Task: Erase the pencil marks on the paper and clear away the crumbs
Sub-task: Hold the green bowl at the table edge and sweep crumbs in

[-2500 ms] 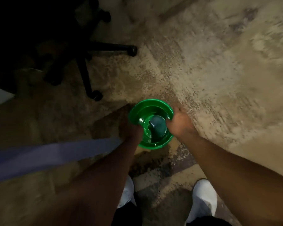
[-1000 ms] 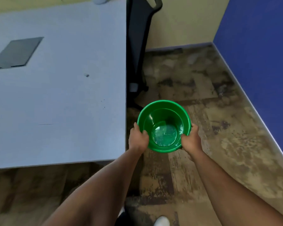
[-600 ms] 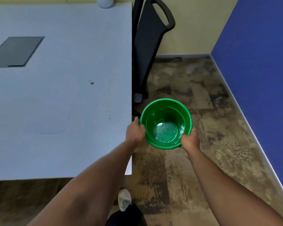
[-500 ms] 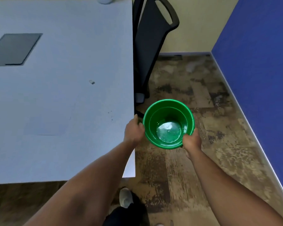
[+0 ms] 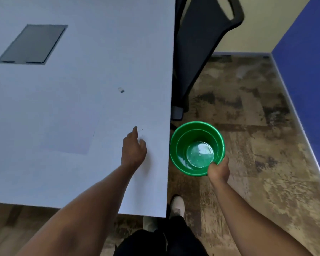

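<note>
My right hand (image 5: pixel 218 169) grips the near rim of a green plastic bucket (image 5: pixel 181 150), held just off the right edge of the white table (image 5: pixel 81 100), rim about level with the tabletop. My left hand (image 5: pixel 133 148) lies over the table near that edge, fingers extended, fingertip beside a few dark crumbs (image 5: pixel 140 130). A sheet of white paper (image 5: pixel 67 126) lies flat to the left of the hand. A small white eraser (image 5: pixel 121 90) sits farther back on the table.
A black office chair (image 5: pixel 201 43) stands behind the bucket against the table's right side. A dark rectangular panel (image 5: pixel 32 44) is set in the tabletop at the far left. A blue wall (image 5: pixel 307 80) bounds the patterned floor on the right. My shoes show below.
I rose from the floor with the bucket in both hands and brought it beside the table edge. My left hand let go of the bucket and moved onto the table by the crumbs.
</note>
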`<state>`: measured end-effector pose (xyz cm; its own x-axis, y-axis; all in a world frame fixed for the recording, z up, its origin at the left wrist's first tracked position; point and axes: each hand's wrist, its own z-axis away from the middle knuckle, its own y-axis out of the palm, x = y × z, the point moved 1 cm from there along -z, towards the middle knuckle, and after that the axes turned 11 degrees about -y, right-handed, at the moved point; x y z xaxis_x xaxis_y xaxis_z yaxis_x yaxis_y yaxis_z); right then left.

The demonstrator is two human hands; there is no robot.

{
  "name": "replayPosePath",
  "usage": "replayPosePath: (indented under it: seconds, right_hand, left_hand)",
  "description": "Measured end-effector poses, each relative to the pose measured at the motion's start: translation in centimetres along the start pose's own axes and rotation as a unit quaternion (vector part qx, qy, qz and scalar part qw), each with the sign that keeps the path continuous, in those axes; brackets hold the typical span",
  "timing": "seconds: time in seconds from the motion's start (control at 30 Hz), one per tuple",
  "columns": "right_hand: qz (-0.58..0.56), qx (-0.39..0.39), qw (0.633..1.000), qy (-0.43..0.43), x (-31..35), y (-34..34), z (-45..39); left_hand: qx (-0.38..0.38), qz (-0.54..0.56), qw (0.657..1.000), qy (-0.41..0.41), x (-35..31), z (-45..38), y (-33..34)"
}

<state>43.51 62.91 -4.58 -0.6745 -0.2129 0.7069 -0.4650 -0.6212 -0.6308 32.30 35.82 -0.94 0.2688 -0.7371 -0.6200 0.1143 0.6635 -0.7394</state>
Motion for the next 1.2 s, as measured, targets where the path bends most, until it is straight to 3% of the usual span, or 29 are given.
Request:
replayPosePath:
  seconds: [0.53,0.7,1.07,1.2]
  right_hand:
    - [-0.142,0.074,0.986,0.044,-0.5,5.9,-2.5]
    - [-0.181,0.092,0.977,0.060,-0.1,6.7,-2.8]
    - [-0.225,0.099,0.966,0.074,0.3,7.9,-2.4]
    - [-0.226,0.096,0.966,0.080,0.4,7.6,-2.6]
  left_hand:
    - [0.006,-0.239,0.971,0.013,2.7,-4.7,5.0]
    - [0.018,-0.221,0.975,0.031,1.8,-3.3,6.8]
    - [0.139,-0.161,0.944,0.253,-2.6,0.4,10.5]
    - [0.093,-0.113,0.966,0.215,-1.8,-0.3,9.0]
